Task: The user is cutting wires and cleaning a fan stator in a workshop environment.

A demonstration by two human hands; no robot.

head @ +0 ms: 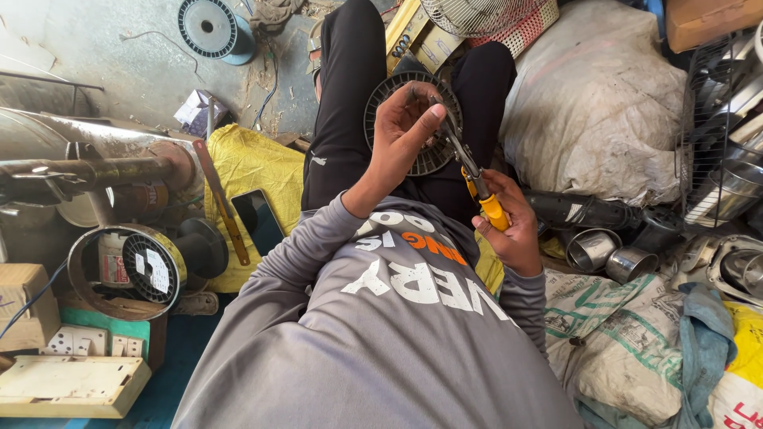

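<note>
pliers (477, 187), one pair, clenched in right hand (509, 230); left hand (405, 127) pinches one black disc (413, 123).

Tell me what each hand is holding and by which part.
The right hand holds pliers by their yellow handles. The left hand rests on the round black ribbed part on the lap, fingers near the plier tips; whether it pinches anything cannot be told.
</note>
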